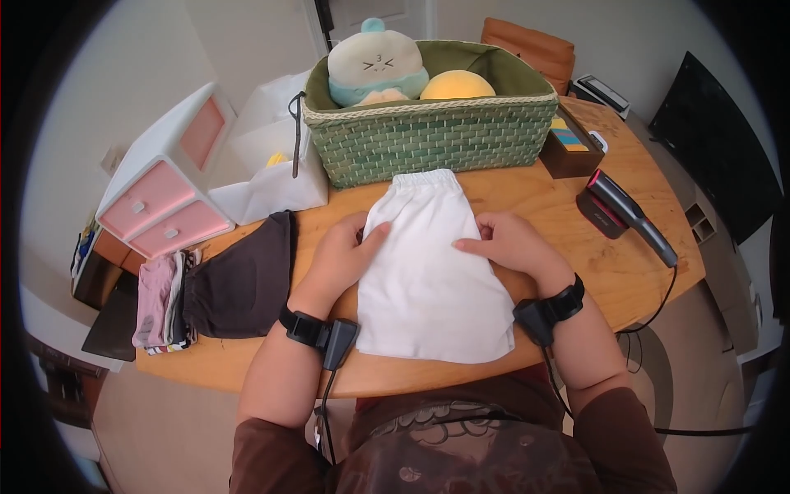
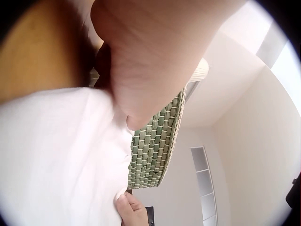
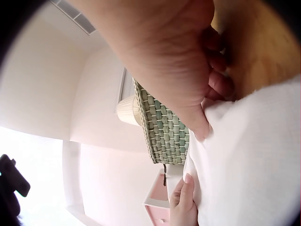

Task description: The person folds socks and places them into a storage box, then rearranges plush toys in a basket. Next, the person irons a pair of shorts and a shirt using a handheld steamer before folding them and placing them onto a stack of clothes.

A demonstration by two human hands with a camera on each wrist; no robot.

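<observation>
A white elastic-waist garment [image 1: 432, 272] lies lengthwise before me, its gathered waistband toward the basket and its wide hem toward my body. My left hand [image 1: 341, 255] pinches its left side edge, the thumb on top of the cloth and the fingers tucked underneath. On the opposite edge my right hand [image 1: 517, 240] does the same, its thumb over the fabric. In the right wrist view, curled fingers [image 3: 218, 84] show beneath the palm beside the cloth. The left wrist view shows the left thumb pressed on the white fabric [image 2: 61, 150], the other fingers mostly hidden.
Left on the wooden table [image 1: 329, 380] are a dark folded garment [image 1: 243, 280], a stack of folded clothes [image 1: 160, 300] and a pink-and-white drawer unit [image 1: 169, 206]. Behind stands a green woven basket [image 1: 428, 144] with plush toys. A corded handheld appliance [image 1: 625, 214] lies at right.
</observation>
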